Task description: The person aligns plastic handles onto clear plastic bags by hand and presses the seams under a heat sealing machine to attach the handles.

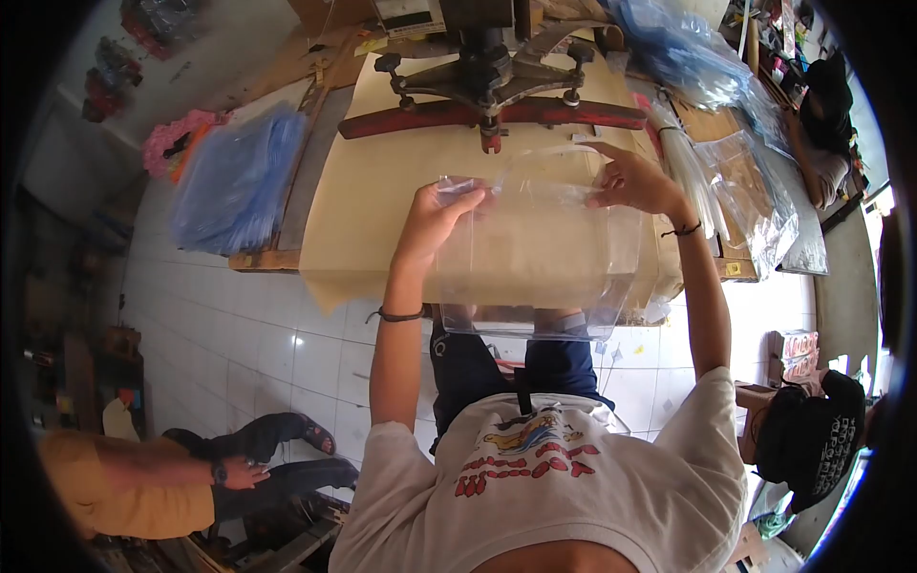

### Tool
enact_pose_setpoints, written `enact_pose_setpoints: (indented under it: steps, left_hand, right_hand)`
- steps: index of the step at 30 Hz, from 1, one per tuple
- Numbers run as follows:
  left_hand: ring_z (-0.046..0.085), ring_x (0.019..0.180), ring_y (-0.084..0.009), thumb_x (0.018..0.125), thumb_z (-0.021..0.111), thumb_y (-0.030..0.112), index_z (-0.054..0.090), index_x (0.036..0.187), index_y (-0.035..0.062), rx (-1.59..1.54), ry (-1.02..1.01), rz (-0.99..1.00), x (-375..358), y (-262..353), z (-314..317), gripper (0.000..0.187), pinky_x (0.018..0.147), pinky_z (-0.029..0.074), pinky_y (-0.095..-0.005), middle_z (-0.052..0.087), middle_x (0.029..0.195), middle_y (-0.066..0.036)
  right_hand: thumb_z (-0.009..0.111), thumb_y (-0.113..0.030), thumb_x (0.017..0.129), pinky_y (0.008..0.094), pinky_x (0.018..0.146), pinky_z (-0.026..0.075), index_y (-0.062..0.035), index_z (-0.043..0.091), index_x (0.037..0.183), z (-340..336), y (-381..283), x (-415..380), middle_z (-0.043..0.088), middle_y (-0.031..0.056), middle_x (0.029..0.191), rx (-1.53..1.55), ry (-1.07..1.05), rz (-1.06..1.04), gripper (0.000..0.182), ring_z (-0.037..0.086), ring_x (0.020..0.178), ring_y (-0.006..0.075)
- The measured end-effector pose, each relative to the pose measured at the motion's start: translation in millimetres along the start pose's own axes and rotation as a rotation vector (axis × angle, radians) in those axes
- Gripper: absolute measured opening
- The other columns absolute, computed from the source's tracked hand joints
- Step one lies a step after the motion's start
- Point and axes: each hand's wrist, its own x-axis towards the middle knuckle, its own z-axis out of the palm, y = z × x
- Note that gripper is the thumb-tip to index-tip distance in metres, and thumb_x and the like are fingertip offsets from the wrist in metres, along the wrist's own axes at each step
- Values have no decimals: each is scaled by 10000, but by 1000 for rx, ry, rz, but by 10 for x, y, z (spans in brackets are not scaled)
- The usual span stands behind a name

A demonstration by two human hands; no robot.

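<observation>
A clear plastic sheet or pouch (pixel 535 244) hangs between my hands, over the front edge of the paper-covered table (pixel 368 205). My left hand (pixel 444 215) pinches its upper left part between thumb and fingers. At its upper right, my right hand (pixel 635 181) has thumb and fingers on the plastic, and a thin clear strip runs near the raised index finger. Just beyond my hands stands a machine with a long red curved bar (pixel 411 117) and black knobs. The lower part of the plastic droops past the table edge above my lap.
Blue-tinted plastic sheets (pixel 239 181) are stacked at the left, beside a pink cloth (pixel 177 137). More plastic (pixel 683 57) and clear strips (pixel 688 158) lie at the right. A person in yellow (pixel 143 482) sits at lower left; other people are at the right.
</observation>
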Motion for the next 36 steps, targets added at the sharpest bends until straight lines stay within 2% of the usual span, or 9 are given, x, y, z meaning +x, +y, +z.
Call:
enact_pose_setpoints:
  steps: [3, 4, 13, 19, 23, 26, 28, 29, 36]
  left_hand:
    - [744, 939, -258, 1030, 618, 212, 621, 1218, -48, -88, -32, -121, 13, 57, -59, 321, 838, 602, -377, 732, 1094, -180]
    - [743, 932, -257, 1041, 604, 235, 626, 1209, -46, -125, -31, -159, 18, 84, -63, 328, 831, 603, -375, 733, 1086, -181]
    - [738, 920, -293, 1076, 526, 206, 587, 1116, -51, -83, 28, -95, 11, 32, 7, 267, 846, 608, -407, 717, 1048, -193]
    - [733, 945, -287, 1086, 492, 193, 576, 1138, -54, -103, 48, -58, 19, -56, 3, 266, 854, 610, -406, 715, 1053, -192]
    - [734, 949, -290, 1093, 464, 178, 573, 1139, -63, -72, 53, -76, 18, -41, 4, 268, 870, 605, -400, 712, 1064, -196]
    - [734, 948, -288, 1097, 448, 173, 574, 1143, -63, -62, 40, -86, 26, -37, -9, 271, 876, 601, -396, 710, 1068, -195]
    - [734, 939, -281, 1101, 438, 178, 579, 1144, -59, -59, 39, -102, 14, -10, 1, 279, 877, 598, -395, 711, 1067, -193]
    - [733, 928, -271, 1090, 471, 176, 584, 1140, -56, -73, 41, -90, 12, -21, 4, 263, 864, 600, -388, 712, 1062, -190]
    - [725, 842, -212, 970, 712, 153, 620, 1101, -38, 31, 96, -26, -32, -16, 69, 249, 772, 605, -333, 728, 969, -158]
  right_hand:
    - [870, -130, 800, 250, 720, 468, -95, 536, 1450, 125, 204, 15, 664, -18, 829, 123, 3, -45, 732, 600, 763, 67]
    - [864, -130, 815, 229, 705, 433, -87, 597, 1378, 135, 188, -28, 636, -53, 812, 180, 37, -33, 625, 544, 748, 37]
    - [819, -116, 877, 213, 682, 426, -55, 600, 1327, 205, 182, -30, 643, -63, 763, 257, 77, -71, 504, 558, 733, 15]
    - [702, -179, 987, 207, 630, 413, -45, 591, 1331, 108, 217, -61, 687, -32, 777, 172, 55, -31, 386, 545, 711, 7]
    - [677, -195, 1004, 219, 675, 429, -35, 569, 1351, 110, 213, -75, 720, 1, 825, 261, 32, -34, 397, 562, 728, 30]
    - [701, -193, 984, 237, 714, 462, -73, 570, 1369, 206, 260, -71, 741, 20, 819, 297, 68, -194, 423, 597, 732, 49]
    - [711, -169, 972, 245, 788, 483, -70, 572, 1365, 186, 213, -86, 765, 44, 886, 312, 41, -168, 429, 640, 825, 59]
    - [716, -157, 966, 250, 825, 493, -68, 573, 1364, 181, 194, -87, 778, 56, 919, 319, 26, -156, 432, 662, 872, 64]
    - [752, -127, 929, 240, 775, 486, -62, 602, 1323, 189, 170, -112, 767, 38, 895, 276, 67, -103, 427, 648, 824, 52]
